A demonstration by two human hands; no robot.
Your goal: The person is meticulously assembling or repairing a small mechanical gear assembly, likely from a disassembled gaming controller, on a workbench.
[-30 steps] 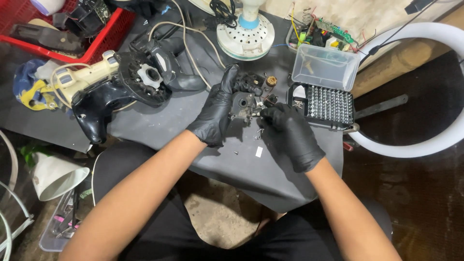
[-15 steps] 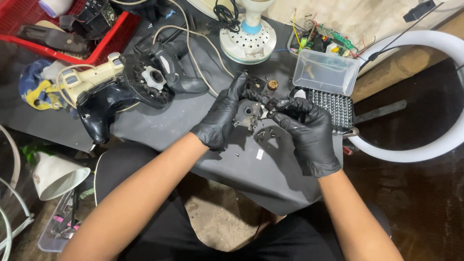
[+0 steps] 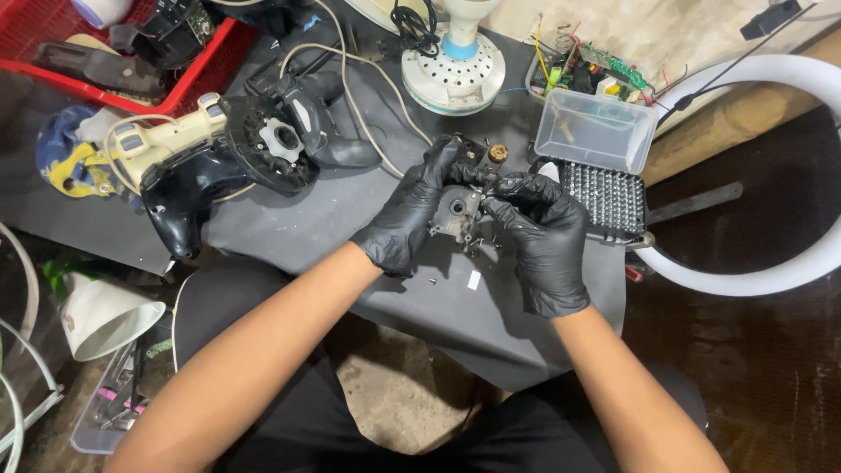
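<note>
The scene is moderately lit by soft, even light from above, brightest on the dark grey cloth-covered table [image 3: 350, 219] and the white plastic fan base [image 3: 454, 74]. The glossy black-gloved hands [image 3: 477, 219] carry small highlights and cast faint shadows beneath them. The lower corners fall into dimness. Focus is sharp at the centre; the edges bend slightly outward.

Both bare forearms rise from the lower edge of the frame and converge just above centre. The left hand in a black rubber glove [image 3: 410, 215] is curled, its fingers pointing up and right, thumb tucked inward. The right hand in a black rubber glove [image 3: 545, 236] faces it, knuckles up (wrist bent slightly), fingertips pinched toward the left hand's, the two nearly touching
</note>
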